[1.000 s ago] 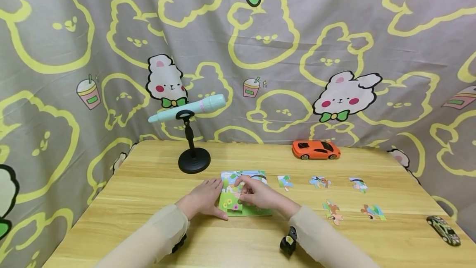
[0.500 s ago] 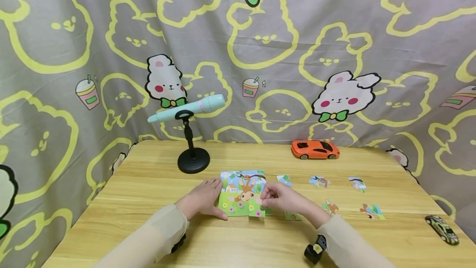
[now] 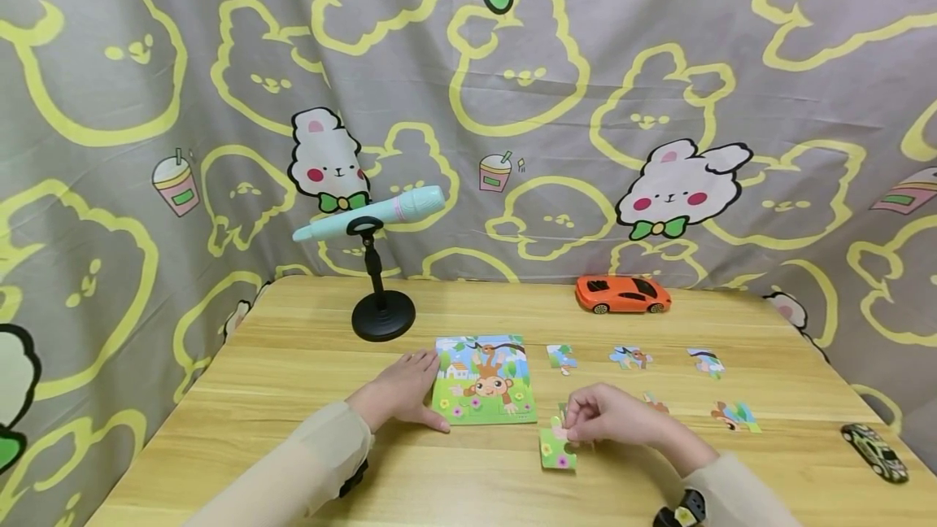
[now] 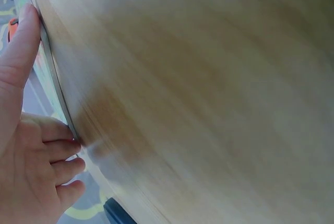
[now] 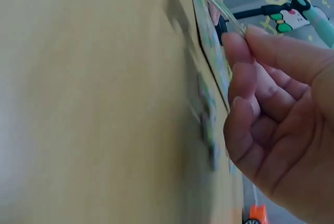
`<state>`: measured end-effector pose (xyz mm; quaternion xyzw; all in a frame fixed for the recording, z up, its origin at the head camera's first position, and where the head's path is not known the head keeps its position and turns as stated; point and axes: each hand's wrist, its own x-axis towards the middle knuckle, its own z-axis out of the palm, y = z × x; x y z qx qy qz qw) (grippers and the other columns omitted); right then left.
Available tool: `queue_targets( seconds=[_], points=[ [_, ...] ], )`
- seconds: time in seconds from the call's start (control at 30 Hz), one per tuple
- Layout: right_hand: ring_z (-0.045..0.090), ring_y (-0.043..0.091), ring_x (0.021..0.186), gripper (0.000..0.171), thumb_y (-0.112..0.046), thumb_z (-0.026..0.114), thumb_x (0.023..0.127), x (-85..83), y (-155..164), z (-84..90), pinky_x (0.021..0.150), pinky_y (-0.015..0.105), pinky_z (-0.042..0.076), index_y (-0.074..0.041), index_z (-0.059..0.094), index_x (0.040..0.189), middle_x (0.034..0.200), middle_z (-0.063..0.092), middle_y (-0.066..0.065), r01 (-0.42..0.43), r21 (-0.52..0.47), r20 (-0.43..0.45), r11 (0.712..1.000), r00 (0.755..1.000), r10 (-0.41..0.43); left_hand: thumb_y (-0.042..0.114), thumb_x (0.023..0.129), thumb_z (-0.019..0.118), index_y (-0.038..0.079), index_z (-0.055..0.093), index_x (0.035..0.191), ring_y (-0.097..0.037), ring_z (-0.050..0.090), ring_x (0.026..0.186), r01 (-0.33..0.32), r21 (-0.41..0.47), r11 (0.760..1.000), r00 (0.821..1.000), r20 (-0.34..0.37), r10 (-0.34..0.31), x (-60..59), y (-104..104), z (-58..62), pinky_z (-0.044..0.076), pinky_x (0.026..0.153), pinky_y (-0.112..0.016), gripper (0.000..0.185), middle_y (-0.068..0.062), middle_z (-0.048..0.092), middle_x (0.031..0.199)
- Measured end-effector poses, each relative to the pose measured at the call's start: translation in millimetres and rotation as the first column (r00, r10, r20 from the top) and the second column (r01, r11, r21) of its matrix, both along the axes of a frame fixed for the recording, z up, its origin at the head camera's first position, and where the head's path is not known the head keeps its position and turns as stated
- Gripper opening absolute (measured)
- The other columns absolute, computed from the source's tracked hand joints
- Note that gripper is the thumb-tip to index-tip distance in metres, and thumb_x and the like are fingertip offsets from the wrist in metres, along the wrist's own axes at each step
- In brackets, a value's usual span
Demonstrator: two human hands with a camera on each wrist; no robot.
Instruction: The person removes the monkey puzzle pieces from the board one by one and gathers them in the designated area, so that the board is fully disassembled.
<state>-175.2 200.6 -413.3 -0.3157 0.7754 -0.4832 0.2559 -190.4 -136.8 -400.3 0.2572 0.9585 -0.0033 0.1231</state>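
My left hand (image 3: 401, 389) rests at the left edge of a square jigsaw board (image 3: 483, 364), which bears a picture of an upside-down monkey. In the left wrist view the fingers and thumb of this hand (image 4: 28, 166) lie along the board's edge. Right of the board, my right hand (image 3: 615, 417) pinches a green puzzle piece (image 3: 555, 452) with a yellow and a pink flower. The right wrist view shows this piece (image 5: 228, 11) edge-on between thumb and forefinger, above the table. Another piece (image 5: 207, 112), blurred, lies below the hand.
Loose puzzle pieces lie to the right, among them three in a back row (image 3: 560, 356) and one nearer piece (image 3: 735, 415); my right hand partly covers another (image 3: 655, 402). A mint microphone (image 3: 373, 214) on a black stand (image 3: 383, 315), an orange car (image 3: 622, 294) and a patterned car (image 3: 874, 452) stand around.
The right hand has carried the green flowered piece from over the board to the right and nearer to me. The left hand has stayed at the board's left edge.
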Motion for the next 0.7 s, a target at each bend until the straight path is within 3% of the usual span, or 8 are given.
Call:
queue_targets(
  seconds=[0.27,0.7],
  points=[
    [0.047,0.004,0.048,0.01,-0.009,0.065,0.083,15.5,23,-7.3,0.042,0.014,0.035,0.0,0.064,0.08,0.064,0.064,0.006,-0.078,-0.003,0.119,0.997,0.99,0.078,0.068,0.069,0.062,-0.006,0.03,0.14,-0.032,0.024,0.133,-0.004,-0.002,1.0,1.0,0.001,0.004,0.1,1,0.5,0.021,0.108,-0.042,0.107,-0.02,0.026,0.146],
    [0.048,-0.001,0.043,0.014,-0.005,0.063,0.084,30.1,29,-7.5,0.038,0.011,0.031,0.007,0.062,0.076,0.062,0.064,0.0,-0.182,-0.042,0.188,0.982,0.964,0.187,0.068,0.07,0.061,-0.005,0.031,0.14,-0.032,0.024,0.133,-0.006,-0.016,1.0,1.0,0.007,0.006,-1.1,1,-0.6,0.02,0.108,-0.042,0.106,-0.019,0.026,0.146]
  ],
)
